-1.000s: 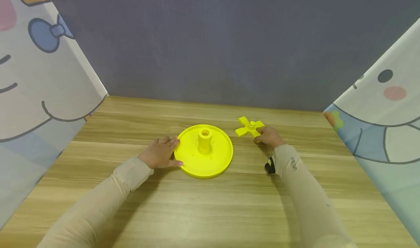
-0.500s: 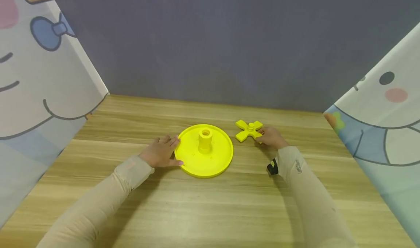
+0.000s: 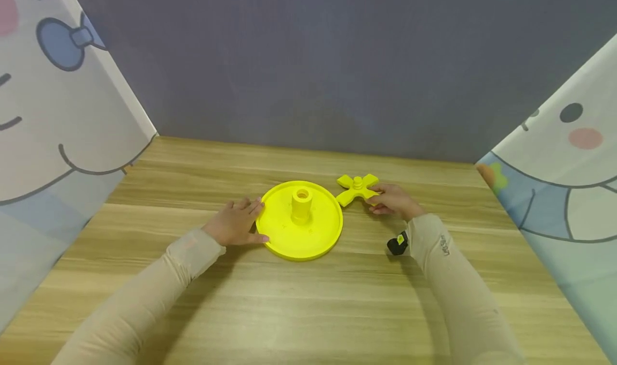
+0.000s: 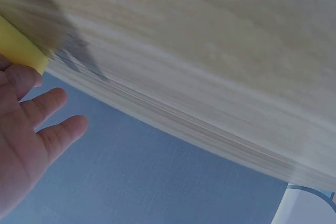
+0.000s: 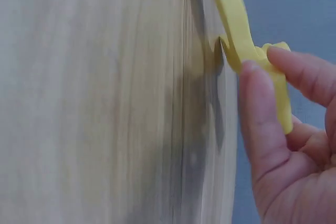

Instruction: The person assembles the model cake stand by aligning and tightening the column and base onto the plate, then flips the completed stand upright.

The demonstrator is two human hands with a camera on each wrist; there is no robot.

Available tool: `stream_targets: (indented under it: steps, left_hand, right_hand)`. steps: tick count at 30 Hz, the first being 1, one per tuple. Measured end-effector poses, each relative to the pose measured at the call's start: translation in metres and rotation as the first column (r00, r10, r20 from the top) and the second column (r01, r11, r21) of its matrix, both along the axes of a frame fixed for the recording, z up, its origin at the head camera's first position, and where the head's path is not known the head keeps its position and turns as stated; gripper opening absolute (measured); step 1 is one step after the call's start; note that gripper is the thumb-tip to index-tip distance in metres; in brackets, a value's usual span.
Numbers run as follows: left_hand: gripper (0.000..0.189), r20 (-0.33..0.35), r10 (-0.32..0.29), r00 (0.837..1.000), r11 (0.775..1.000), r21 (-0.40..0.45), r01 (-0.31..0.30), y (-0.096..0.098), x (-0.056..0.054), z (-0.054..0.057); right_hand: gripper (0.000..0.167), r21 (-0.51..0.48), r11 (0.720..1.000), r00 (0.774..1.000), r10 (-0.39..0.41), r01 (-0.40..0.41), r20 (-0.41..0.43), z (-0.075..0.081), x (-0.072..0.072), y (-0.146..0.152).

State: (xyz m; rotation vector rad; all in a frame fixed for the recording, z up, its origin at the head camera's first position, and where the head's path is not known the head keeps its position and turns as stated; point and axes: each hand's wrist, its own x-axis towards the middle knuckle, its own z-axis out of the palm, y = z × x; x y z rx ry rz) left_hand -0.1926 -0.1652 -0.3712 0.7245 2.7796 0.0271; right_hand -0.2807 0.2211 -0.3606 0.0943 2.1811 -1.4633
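Note:
A yellow round base (image 3: 279,236) with a raised rim lies on the table, and a hollow post (image 3: 301,209) stands upright at its middle. My left hand (image 3: 233,223) rests on the base's left edge with fingers spread. In the left wrist view, a corner of the yellow base (image 4: 18,48) shows beyond the fingers of the left hand (image 4: 21,135). Right of the base, my right hand (image 3: 395,200) pinches one arm of a yellow cross-shaped piece (image 3: 358,187) with a short knob on top. The right wrist view has thumb and finger on the cross-shaped piece (image 5: 236,19), apparently raised off the table.
The wood-grain table (image 3: 308,311) extends to a dark grey wall panel (image 3: 308,70) at the back. Panels with cartoon prints (image 3: 96,107) close off the left and right sides. A small black device (image 3: 397,244) is strapped at the right wrist.
My right hand has moved the cross-shaped piece leftward, so that its left arm now appears right beside the base's rim. The left hand and the base have stayed put.

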Motion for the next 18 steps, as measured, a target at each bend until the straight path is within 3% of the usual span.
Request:
stream_targets:
  steps: [6, 12, 18]
  left_hand:
    - [0.091, 0.007, 0.006, 1.000, 1.000, 0.016, -0.006, -0.001, 0.001, 0.002]
    - [0.091, 0.014, -0.002, 1.000, 1.000, 0.020, 0.001, 0.000, 0.001, 0.001]
    - [0.090, -0.007, -0.010, 1.000, 1.000, 0.015, 0.010, 0.000, 0.000, 0.001]
  right_hand:
    - [0.062, -0.108, 0.992, 0.998, -0.064, 0.066, 0.025, 0.005, 0.005, -0.001]
    - [0.061, -0.138, 0.985, 0.994, -0.092, 0.099, 0.054, 0.007, 0.010, 0.004]
    - [0.060, -0.236, 0.960, 0.988, -0.137, 0.150, 0.070, 0.010, 0.011, 0.004]
